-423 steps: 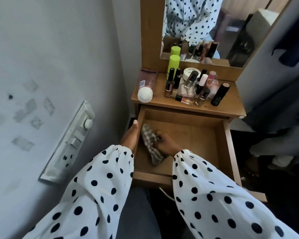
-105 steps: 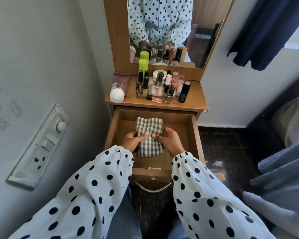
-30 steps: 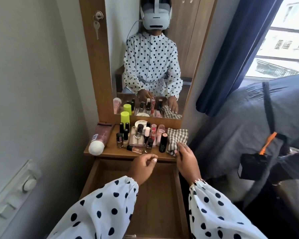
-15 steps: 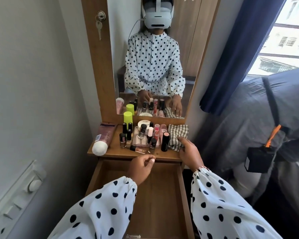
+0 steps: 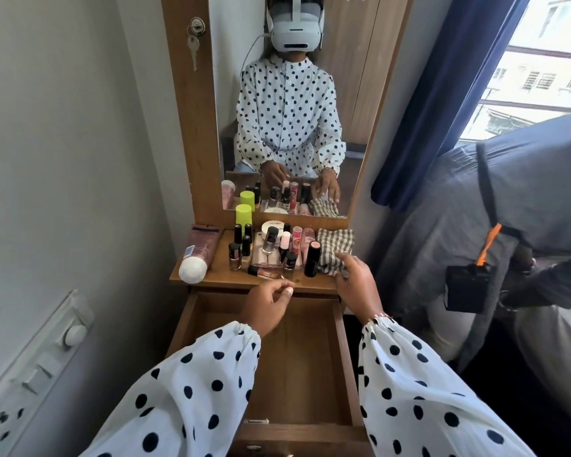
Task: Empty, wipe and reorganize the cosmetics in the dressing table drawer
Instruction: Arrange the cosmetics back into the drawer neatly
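Note:
The wooden drawer point(image 5: 342, 357) stands pulled open with nothing inside. On the dressing table top point(image 5: 218, 277) above it, the cosmetics point(image 5: 271, 249) cluster together: small nail polish bottles, lip tubes, a round white jar and a black tube with a pink cap point(image 5: 312, 258). A pink tube with a white cap point(image 5: 198, 255) lies at the left. The folded checked cloth point(image 5: 335, 247) lies at the right end of the top. My right hand point(image 5: 356, 285) hovers at the cloth's near edge, fingers relaxed. My left hand point(image 5: 269, 303) hangs over the drawer's back edge, loosely curled and holding nothing.
A mirror point(image 5: 290, 103) in a wooden frame rises behind the top, with a key point(image 5: 193, 47) in its lock. Another person in a grey shirt point(image 5: 495, 209) with a black pouch stands close on the right. A switch panel point(image 5: 37, 364) is on the left wall.
Earlier both hands held the cloth inside the drawer. It now lies on the top's right end, and my right hand has drawn slightly back from it. The left hand has barely moved.

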The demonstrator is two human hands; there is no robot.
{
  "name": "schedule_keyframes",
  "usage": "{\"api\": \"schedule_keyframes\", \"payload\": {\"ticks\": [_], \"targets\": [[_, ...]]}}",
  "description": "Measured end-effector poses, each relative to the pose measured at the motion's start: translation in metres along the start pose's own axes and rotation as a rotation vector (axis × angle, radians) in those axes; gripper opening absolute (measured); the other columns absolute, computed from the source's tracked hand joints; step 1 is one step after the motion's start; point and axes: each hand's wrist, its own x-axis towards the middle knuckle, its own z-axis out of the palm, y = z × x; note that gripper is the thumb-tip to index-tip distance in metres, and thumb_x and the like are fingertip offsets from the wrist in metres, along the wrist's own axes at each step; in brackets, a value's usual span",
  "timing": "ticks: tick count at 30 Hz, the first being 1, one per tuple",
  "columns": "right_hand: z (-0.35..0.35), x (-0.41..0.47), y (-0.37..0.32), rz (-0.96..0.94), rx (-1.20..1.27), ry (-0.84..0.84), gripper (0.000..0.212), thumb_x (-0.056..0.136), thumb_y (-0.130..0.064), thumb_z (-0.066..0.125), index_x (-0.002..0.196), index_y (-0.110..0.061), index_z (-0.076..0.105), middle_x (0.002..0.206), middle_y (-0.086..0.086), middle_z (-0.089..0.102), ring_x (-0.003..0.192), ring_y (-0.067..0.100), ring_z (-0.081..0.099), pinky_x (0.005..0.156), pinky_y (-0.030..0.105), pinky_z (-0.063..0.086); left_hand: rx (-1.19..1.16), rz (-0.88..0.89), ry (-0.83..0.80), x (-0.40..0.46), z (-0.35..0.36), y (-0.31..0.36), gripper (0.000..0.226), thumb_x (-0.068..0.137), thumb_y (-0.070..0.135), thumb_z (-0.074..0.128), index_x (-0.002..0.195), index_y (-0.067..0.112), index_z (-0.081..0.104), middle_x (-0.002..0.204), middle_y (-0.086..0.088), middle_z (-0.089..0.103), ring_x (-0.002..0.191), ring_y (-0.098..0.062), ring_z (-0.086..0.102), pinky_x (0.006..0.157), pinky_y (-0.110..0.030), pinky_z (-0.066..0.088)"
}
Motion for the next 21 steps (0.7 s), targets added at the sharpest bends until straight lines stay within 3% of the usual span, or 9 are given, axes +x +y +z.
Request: {"api": "schedule_keyframes", "payload": {"ticks": [3,6,10,15,21], "targets": [[-0.003,-0.009,-0.012,0.009,0.064,0.126,0.037,0.087,-0.001,0.052,0.123,-0.009,0.055,0.124,0.01,0.057,0.118,0.022,0.048,0.095,0.023,0.036,-0.022,-0.016,0.029,-0.006,-0.003,0.001,0.02,0.091,0.017,0.053,0.106,0.014,0.066,0.1,0.008,0.061,0.086,-0.002,0.052,0.061,0.005,0.037],[-0.004,-0.019,-0.03,-0.003,0.116,0.272,0.032,0.088,-0.003,0.053,0.119,-0.008,0.058,0.12,0.009,0.059,0.115,0.021,0.05,0.094,0.022,0.037,-0.088,-0.036,0.075,-0.014,-0.009,-0.001,0.02,0.091,0.017,0.053,0.106,0.014,0.066,0.101,0.007,0.063,0.089,-0.004,0.055,0.065,0.001,0.039],[0.003,-0.034,-0.061,-0.171,0.131,0.354,0.029,0.085,0.0,0.057,0.113,-0.005,0.061,0.113,0.01,0.062,0.108,0.022,0.054,0.09,0.027,0.045,-0.211,-0.13,0.149,-0.028,-0.026,-0.014,0.022,0.092,0.019,0.051,0.109,0.012,0.063,0.112,-0.005,0.066,0.104,-0.019,0.06,0.091,-0.032,0.05],[0.029,-0.05,-0.098,-0.42,0.108,0.242,0.026,0.082,0.002,0.057,0.108,-0.002,0.062,0.11,0.012,0.062,0.108,0.023,0.054,0.091,0.023,0.041,-0.318,-0.234,0.285,-0.044,-0.052,-0.051,0.017,0.094,0.019,0.048,0.102,0.015,0.062,0.105,-0.003,0.066,0.098,-0.02,0.062,0.096,-0.041,0.048],[0.076,-0.05,-0.129,-0.545,-0.01,0.004,0.027,0.085,-0.006,0.056,0.111,-0.005,0.059,0.115,0.01,0.058,0.109,0.024,0.052,0.092,0.032,0.048,-0.365,-0.306,0.39,-0.054,-0.066,-0.093,0.014,0.093,0.015,0.049,0.097,0.013,0.062,0.097,-0.006,0.065,0.088,-0.021,0.062,0.089,-0.043,0.049]]}}
